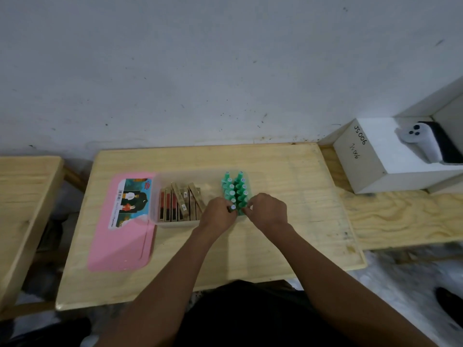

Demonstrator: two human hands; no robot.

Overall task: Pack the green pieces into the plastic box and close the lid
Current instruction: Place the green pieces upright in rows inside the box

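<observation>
I am viewing a clear plastic box [160, 194] lying open on the wooden table [250, 246], directly ahead of both hands. Its left section, forward-left of the left hand [218, 214], is holding a row of brown and red packets [179, 205] standing on edge, some leaning. Its right section is holding the green pieces [235, 190], which are standing in two close rows running away from the fingertips.

The left hand is pinching the nearest piece of the left row, the one with a pale round cap, between thumb and fingers. The right hand [268, 211] is closing its fingertips on the nearest piece of the right row; the exact contact is blurred, so I cannot tell how firmly it is gripping. The two hands are sitting almost touching, with the green rows extending forward from between them.

The pink lid [120, 246] is lying flat on the table, well to the left of the left hand, touching the box's left wall.
</observation>
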